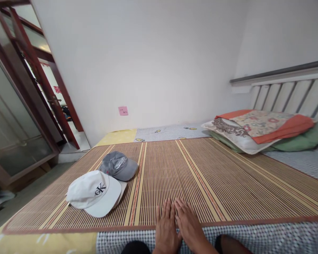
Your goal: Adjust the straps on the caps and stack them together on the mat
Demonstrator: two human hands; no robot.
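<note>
My left hand (166, 225) lies flat on the near edge of a striped bamboo mat (164, 176), its fingers stretched forward. Right beside it, my right hand (187, 220) rests palm down too, and the two hands touch or nearly touch at the index fingers. Neither holds anything. To the left on the mat sits a white baseball cap (92, 192) with black letters on its front. A grey baseball cap (118, 165) with white lettering is just behind it. Something pale shows partly under the white cap's brim; I cannot tell what it is.
Pillows (267, 125) with orange, floral and green covers are stacked at the far right, near a white slatted headboard (288, 93). A pink note (123, 110) is on the white wall behind the bed. Dark red door frames (42, 74) stand at the left.
</note>
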